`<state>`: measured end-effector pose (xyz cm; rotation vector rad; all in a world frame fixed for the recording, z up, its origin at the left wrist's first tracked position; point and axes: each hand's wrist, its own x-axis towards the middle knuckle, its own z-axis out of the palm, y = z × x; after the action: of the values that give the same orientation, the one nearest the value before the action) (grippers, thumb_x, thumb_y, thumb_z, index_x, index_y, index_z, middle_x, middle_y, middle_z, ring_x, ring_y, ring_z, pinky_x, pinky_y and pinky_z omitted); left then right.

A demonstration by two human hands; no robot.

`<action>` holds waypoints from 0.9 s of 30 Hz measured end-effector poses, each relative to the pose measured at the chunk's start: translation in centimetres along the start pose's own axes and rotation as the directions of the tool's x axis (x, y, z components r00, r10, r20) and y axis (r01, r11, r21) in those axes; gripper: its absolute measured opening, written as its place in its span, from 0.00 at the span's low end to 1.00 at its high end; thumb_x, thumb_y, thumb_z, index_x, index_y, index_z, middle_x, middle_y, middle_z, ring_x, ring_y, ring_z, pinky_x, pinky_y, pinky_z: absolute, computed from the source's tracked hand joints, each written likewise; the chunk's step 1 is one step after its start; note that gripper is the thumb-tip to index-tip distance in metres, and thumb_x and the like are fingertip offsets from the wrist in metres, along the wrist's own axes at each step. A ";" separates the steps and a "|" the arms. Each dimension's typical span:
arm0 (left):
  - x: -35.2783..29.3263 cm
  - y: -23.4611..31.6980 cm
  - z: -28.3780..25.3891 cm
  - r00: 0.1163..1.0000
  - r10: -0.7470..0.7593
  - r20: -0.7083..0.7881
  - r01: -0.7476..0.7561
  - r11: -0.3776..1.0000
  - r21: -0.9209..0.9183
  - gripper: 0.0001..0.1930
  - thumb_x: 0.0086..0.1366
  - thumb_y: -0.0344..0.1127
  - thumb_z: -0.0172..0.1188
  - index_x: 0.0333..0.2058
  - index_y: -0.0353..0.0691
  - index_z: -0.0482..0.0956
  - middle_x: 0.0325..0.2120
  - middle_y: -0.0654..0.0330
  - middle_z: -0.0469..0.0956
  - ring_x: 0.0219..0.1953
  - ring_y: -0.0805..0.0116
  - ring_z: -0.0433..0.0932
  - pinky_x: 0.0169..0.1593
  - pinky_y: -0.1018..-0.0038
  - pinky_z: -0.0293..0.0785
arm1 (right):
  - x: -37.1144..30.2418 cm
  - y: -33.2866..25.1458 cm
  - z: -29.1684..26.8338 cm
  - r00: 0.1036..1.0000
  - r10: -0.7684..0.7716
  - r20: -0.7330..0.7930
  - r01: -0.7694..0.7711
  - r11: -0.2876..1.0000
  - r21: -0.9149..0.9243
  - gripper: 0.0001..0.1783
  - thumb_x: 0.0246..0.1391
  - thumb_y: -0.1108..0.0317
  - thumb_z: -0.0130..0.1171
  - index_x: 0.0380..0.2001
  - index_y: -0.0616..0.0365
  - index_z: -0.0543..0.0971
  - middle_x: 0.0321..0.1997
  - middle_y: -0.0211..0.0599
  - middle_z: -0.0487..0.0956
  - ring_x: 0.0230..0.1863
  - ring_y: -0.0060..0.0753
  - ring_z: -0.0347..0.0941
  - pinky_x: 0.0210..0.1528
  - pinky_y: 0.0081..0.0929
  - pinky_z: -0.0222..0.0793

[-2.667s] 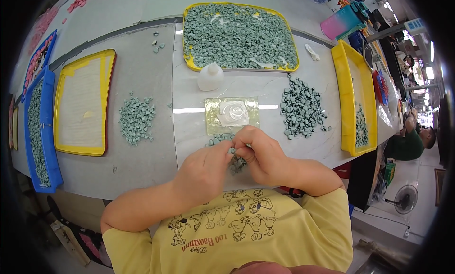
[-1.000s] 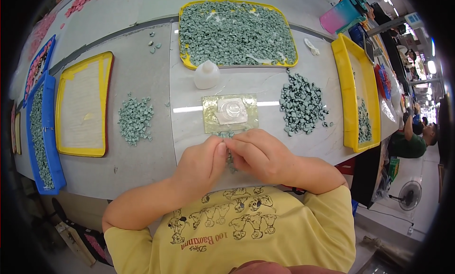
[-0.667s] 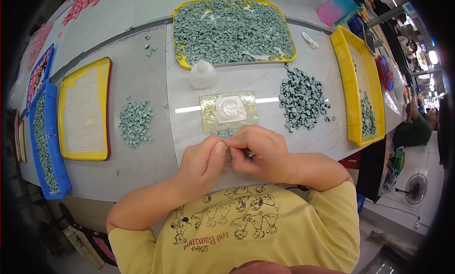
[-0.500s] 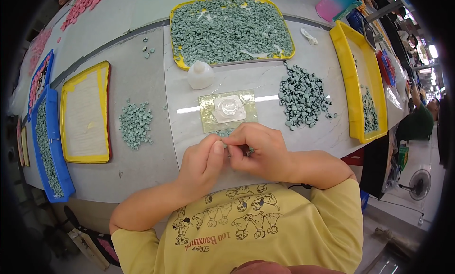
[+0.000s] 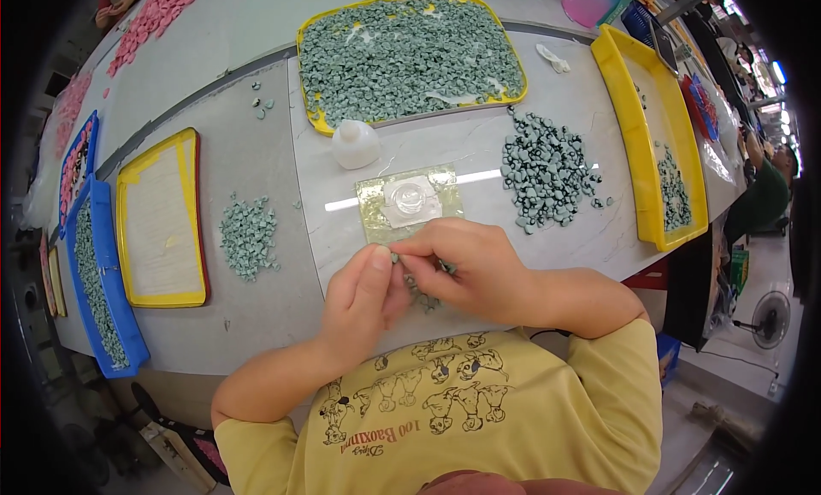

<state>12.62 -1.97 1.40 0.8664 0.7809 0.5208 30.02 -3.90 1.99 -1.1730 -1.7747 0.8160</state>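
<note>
My left hand [image 5: 361,298] pinches a small grey-green piece [image 5: 394,258] between thumb and fingers, near the table's front edge. Against the same piece, the closed fingertips of my right hand [image 5: 470,260] meet from the other side. More green bits [image 5: 425,300] lie under and between my hands, partly covered by them. Just beyond sits a yellowish transparent pad [image 5: 376,206] bearing a clear round dish [image 5: 409,197] on a whitish patch. A small white bottle [image 5: 355,146] stands behind the pad.
A yellow-rimmed tray [image 5: 523,88] full of green pieces lies at the back. Loose piles rest left [image 5: 248,237] and right [image 5: 552,174], the right one partly dark. A yellow bin [image 5: 629,153] bounds the right; a yellow-framed tray [image 5: 162,217] and blue bin [image 5: 111,307] the left.
My fingertips have shifted slightly, and the small green piece between them shows more clearly. More loose bits show beneath my hands. The whole view has moved a little.
</note>
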 end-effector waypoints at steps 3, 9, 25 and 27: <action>-0.3 0.3 0.6 0.999 0.027 -0.027 -0.027 1.000 -0.003 0.18 0.69 0.45 0.35 0.27 0.39 0.64 0.13 0.68 0.60 0.15 0.81 0.56 0.19 0.84 0.54 | -0.2 -0.3 -0.2 0.994 -0.106 -0.011 0.106 0.994 -0.023 0.18 0.42 0.81 0.57 0.40 0.61 0.75 0.31 0.39 0.76 0.30 0.34 0.73 0.30 0.22 0.71; -0.5 0.7 0.8 0.997 0.076 -0.009 -0.076 0.995 0.060 0.18 0.69 0.44 0.35 0.29 0.37 0.65 0.13 0.68 0.61 0.15 0.82 0.56 0.18 0.84 0.55 | -0.3 0.1 -0.2 0.970 -0.242 0.020 0.242 0.967 -0.081 0.23 0.40 0.83 0.56 0.44 0.64 0.72 0.35 0.41 0.75 0.32 0.37 0.73 0.32 0.25 0.71; -0.7 0.1 1.0 0.988 0.141 -0.069 -0.128 0.978 0.167 0.19 0.69 0.44 0.36 0.29 0.36 0.68 0.14 0.68 0.63 0.15 0.83 0.57 0.19 0.84 0.55 | -0.4 -0.8 -0.7 0.957 -0.266 0.115 0.282 0.944 -0.170 0.28 0.37 0.81 0.53 0.48 0.69 0.68 0.38 0.47 0.73 0.34 0.42 0.72 0.34 0.28 0.70; -0.7 0.1 1.0 0.990 0.120 -0.070 -0.110 0.985 0.133 0.19 0.69 0.44 0.36 0.29 0.36 0.68 0.14 0.68 0.63 0.15 0.83 0.57 0.19 0.84 0.55 | -0.4 -0.8 -0.7 0.955 -0.275 0.107 0.289 0.945 -0.150 0.27 0.37 0.81 0.53 0.47 0.70 0.69 0.38 0.47 0.73 0.34 0.42 0.72 0.34 0.29 0.70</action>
<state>12.98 -2.84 2.19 1.0197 0.8462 0.6142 30.45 -4.45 2.86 -0.9659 -2.0542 0.5647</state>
